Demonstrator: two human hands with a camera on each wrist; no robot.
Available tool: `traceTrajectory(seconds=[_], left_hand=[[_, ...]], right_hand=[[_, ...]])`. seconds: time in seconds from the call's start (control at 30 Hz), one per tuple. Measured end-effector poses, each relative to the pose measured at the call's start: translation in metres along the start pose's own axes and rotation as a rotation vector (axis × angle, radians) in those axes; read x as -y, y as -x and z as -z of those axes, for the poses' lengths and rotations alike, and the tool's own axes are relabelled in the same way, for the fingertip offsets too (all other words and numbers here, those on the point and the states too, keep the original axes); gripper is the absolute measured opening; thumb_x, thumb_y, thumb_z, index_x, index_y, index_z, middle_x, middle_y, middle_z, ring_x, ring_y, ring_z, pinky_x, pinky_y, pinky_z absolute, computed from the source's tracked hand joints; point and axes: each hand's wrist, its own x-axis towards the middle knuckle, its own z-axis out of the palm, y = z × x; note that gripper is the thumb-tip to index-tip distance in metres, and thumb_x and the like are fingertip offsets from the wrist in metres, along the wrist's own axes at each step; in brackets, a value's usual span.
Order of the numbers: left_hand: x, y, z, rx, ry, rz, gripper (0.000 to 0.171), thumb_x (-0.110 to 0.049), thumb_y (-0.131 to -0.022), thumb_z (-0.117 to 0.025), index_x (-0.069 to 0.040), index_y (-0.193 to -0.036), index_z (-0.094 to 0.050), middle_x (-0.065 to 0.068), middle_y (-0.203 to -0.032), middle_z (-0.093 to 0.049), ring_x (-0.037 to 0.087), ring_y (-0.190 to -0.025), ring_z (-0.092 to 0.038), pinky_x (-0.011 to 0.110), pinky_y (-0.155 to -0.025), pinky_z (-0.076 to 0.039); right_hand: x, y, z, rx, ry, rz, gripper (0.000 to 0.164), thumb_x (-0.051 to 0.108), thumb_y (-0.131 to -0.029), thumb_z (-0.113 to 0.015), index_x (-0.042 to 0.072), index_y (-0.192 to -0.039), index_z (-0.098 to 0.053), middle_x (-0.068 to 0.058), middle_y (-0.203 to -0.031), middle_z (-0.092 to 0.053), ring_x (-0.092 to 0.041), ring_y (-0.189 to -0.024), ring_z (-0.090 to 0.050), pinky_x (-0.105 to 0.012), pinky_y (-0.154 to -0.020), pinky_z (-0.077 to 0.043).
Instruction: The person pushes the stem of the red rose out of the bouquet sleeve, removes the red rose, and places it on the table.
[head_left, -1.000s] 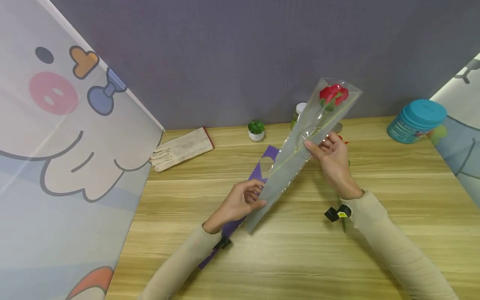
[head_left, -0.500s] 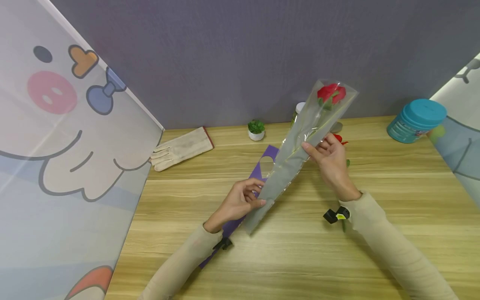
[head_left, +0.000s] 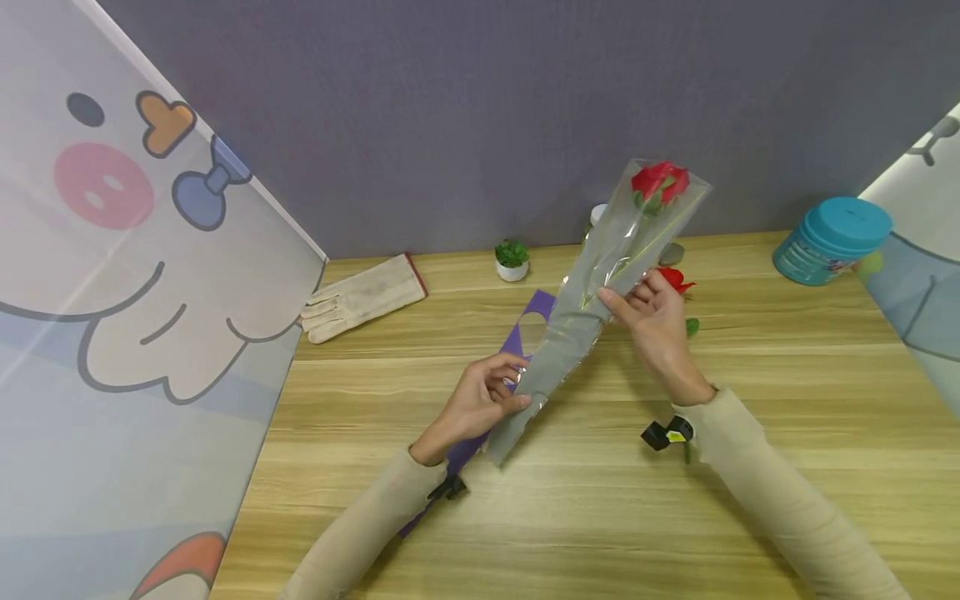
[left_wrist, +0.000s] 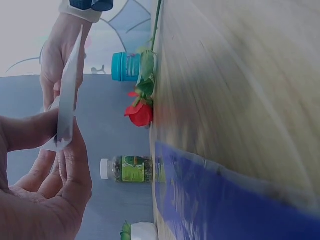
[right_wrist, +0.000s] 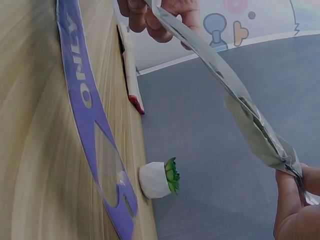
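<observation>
A long flower sleeve (head_left: 558, 342), grey with a clear front, slants above the table in the head view. Inside its wide upper end sits a red rose (head_left: 660, 182). My left hand (head_left: 480, 400) pinches the narrow lower part between thumb and fingers. Around the middle of the right edge, my right hand (head_left: 658, 329) pinches it too. The sleeve bows between both hands, as the right wrist view shows. Below it lies a flat purple sleeve (right_wrist: 82, 90) with a clear heart-shaped window and white letters. Another red rose (left_wrist: 141, 114) lies on the table, partly hidden behind my right hand in the head view.
A work glove (head_left: 367, 298) lies at the back left. Along the back stand a small potted plant (head_left: 512, 260), a white-capped jar (left_wrist: 131, 169) and a turquoise tub (head_left: 832, 242). A grey round thing (head_left: 671, 254) lies near the wall. Wall panels border the table.
My right hand has drifted slightly left and down, and the sleeve's top has shifted left with it. The sleeve has gone from nearly straight to creased and bowed. My left hand has barely moved.
</observation>
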Motion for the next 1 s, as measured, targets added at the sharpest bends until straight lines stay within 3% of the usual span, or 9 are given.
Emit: traceTrajectory(seconds=[0.4, 0.77, 1.0], left_hand=[[-0.003, 0.000, -0.005, -0.035, 0.035, -0.025, 0.044, 0.005, -0.087, -0.078, 0.000, -0.128, -0.066, 0.024, -0.102, -0.070, 0.006, -0.070, -0.064, 0.019, -0.068, -0.054], [-0.007, -0.003, -0.012, -0.086, 0.095, -0.025, 0.043, 0.008, -0.084, -0.078, 0.002, -0.125, -0.068, 0.026, -0.099, -0.070, 0.006, -0.066, -0.062, 0.019, -0.063, -0.053], [-0.010, -0.005, -0.015, -0.109, 0.099, -0.030, 0.042, 0.009, -0.084, -0.077, -0.001, -0.124, -0.069, 0.025, -0.102, -0.071, 0.007, -0.067, -0.064, 0.020, -0.062, -0.053]], right_hand=[[-0.006, 0.006, -0.003, 0.019, 0.009, -0.001, 0.035, -0.006, -0.094, -0.071, 0.009, -0.124, -0.060, 0.005, -0.103, -0.077, -0.006, -0.091, -0.074, -0.018, -0.073, -0.061], [-0.013, 0.007, -0.010, -0.047, 0.028, 0.048, 0.040, -0.014, -0.091, -0.069, 0.008, -0.123, -0.061, 0.006, -0.103, -0.077, -0.005, -0.094, -0.074, -0.016, -0.082, -0.060], [-0.016, 0.007, -0.010, -0.086, 0.071, 0.076, 0.035, -0.011, -0.091, -0.071, 0.006, -0.121, -0.063, 0.007, -0.099, -0.077, -0.003, -0.090, -0.073, -0.015, -0.079, -0.059]])
